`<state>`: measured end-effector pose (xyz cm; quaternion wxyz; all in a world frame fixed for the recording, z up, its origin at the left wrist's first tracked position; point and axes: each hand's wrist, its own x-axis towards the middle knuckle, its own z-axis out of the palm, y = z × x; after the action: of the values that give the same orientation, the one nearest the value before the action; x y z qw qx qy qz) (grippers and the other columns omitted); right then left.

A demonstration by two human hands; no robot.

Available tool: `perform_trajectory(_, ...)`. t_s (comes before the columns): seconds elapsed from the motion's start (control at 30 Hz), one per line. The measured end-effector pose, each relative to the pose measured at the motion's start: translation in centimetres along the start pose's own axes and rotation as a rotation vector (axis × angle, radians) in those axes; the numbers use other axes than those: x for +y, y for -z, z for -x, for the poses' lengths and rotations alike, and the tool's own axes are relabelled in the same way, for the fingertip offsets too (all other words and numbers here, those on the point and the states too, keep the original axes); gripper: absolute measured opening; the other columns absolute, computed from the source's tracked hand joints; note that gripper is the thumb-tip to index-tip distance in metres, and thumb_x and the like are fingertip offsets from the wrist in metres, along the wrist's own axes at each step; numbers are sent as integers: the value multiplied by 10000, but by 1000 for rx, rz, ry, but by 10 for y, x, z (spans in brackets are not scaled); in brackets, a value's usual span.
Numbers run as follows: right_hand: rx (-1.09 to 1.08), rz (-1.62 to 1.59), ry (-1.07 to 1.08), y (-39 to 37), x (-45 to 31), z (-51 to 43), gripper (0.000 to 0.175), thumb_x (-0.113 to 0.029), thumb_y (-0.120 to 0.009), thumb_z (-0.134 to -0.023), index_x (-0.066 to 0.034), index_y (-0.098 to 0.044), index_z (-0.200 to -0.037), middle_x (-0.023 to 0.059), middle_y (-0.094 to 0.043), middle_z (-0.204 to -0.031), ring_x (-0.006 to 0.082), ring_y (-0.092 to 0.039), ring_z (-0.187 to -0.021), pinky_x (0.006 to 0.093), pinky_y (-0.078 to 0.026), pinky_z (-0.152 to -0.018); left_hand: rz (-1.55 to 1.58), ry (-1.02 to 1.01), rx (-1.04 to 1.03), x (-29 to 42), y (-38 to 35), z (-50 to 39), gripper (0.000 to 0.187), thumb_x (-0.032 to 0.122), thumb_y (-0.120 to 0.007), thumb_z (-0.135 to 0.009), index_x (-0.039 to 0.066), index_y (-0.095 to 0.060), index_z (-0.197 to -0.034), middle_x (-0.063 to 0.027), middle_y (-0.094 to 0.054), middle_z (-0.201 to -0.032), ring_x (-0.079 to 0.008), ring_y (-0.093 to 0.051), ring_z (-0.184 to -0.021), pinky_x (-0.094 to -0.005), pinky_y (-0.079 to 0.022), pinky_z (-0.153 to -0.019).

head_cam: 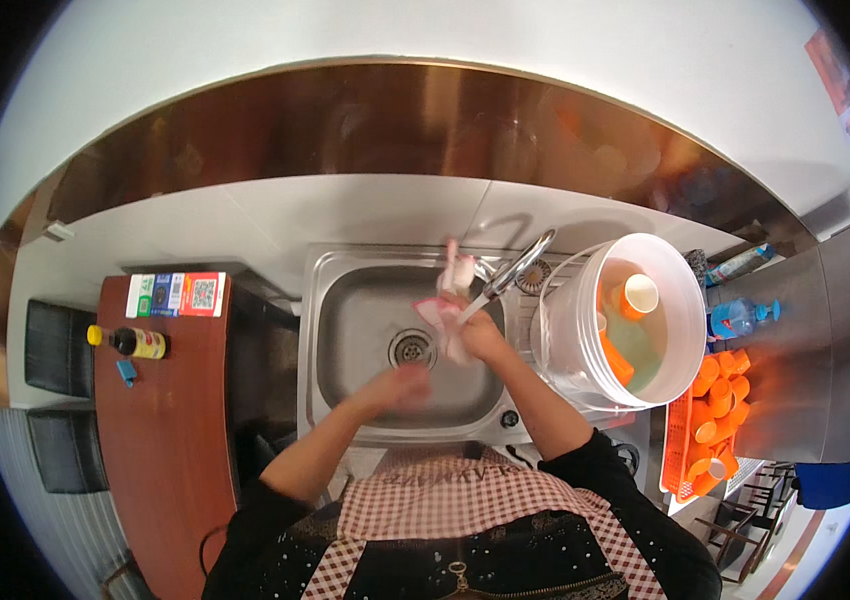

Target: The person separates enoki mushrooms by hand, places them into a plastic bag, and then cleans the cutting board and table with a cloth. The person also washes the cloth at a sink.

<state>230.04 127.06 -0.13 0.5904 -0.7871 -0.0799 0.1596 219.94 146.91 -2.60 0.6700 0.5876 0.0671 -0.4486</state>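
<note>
My right hand (480,334) is at the right side of a stainless steel sink (354,322), just below the chrome faucet (519,266). It grips a pink-and-white cloth (440,319), and a pale stream, apparently water, falls from the spout at the hand. Lower in the basin, near the drain strainer (411,349), my left hand (401,386) is blurred by motion. It is apart from the cloth, and its finger pose is unclear. Behind the faucet base, a pinkish-white item (456,270) lies at the sink's back rim.
Right of the sink stands a white bucket (575,330) of liquid with orange cups (636,295). Beyond it, an orange basket (676,450) holds several orange cups (721,397) near a blue bottle (732,319). At left, a brown table (162,435) bears a dark bottle (141,343) and printed cards (164,295).
</note>
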Motion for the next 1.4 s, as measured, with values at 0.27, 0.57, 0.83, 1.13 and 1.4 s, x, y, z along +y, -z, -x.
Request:
perform_trajectory(0.27, 60, -503, -477, 23, 47, 14, 368, -296, -542, -957, -64, -540, -1242, 58, -622, -1134, 189, -618, -976, 382, -508, -847, 566, -191, 714, 10, 13, -98, 339, 204, -701, -821, 47, -534, -1071, -69, -634, -860, -209, -629, -802, -358, -507, -693)
perform_trajectory(0.57, -66, -484, -312, 21, 20, 21, 361, -288, -586, -930, -88, -578, -1230, 20, -654, -956, 143, -611, -855, 319, -491, -804, -171, -653, 657, 14, 8, -99, 525, 76, -695, -773, 20, -490, -1253, -81, -640, -921, -167, -615, -824, -280, -492, -762)
perform_trajectory(0.83, -83, 11, -177, 36, -22, 26, 434, -337, -684, -853, -35, -588, -1150, 57, -648, -995, 169, -599, -906, 323, -480, -830, -363, -269, 270, 99, 5, -38, 267, 197, -730, -803, 30, -657, -998, -21, -615, -991, -89, -561, -860, -265, -477, -758)
perform_trajectory(1.13, 218, 273, 92, 42, 37, 17, 331, -204, -689, -771, -33, -662, -1053, 139, -661, -962, 281, -645, -911, 361, -492, -820, -494, -583, 518, 125, 10, -12, 215, 218, -603, -914, 43, -637, -1034, 20, -629, -870, -65, -530, -790, -253, -454, -727)
perform_trajectory(1.4, -110, 137, -123, 33, -45, 15, 356, -270, -712, -778, -54, -669, -1057, 127, -674, -874, 253, -659, -879, 363, -506, -783, -459, -661, 550, 136, -10, -15, 244, 220, -617, -891, 20, -663, -1024, -6, -646, -815, -69, -534, -737, -260, -457, -684)
